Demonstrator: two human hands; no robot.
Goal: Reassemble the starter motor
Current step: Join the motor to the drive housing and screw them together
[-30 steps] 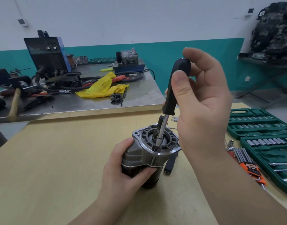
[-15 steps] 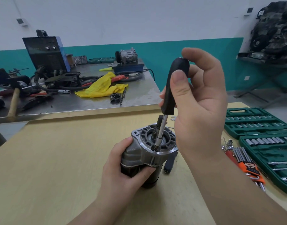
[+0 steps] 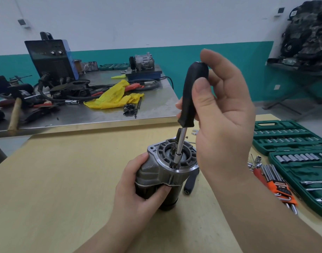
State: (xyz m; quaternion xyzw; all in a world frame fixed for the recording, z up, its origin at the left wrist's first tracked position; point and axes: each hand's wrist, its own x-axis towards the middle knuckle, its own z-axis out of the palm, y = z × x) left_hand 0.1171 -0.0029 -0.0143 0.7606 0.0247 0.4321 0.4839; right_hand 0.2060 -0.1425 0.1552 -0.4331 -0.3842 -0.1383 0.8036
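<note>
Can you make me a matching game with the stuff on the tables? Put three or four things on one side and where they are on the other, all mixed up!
Things:
1. screwdriver
2. starter motor
3. yellow rag
4. socket set

Places:
A. on the grey metal bench at the back
B. gripped by the left hand
C. open on the wooden table, far right
D. held by the right hand

Pairs: 1-D, 2-B, 3-A, 4-C
</note>
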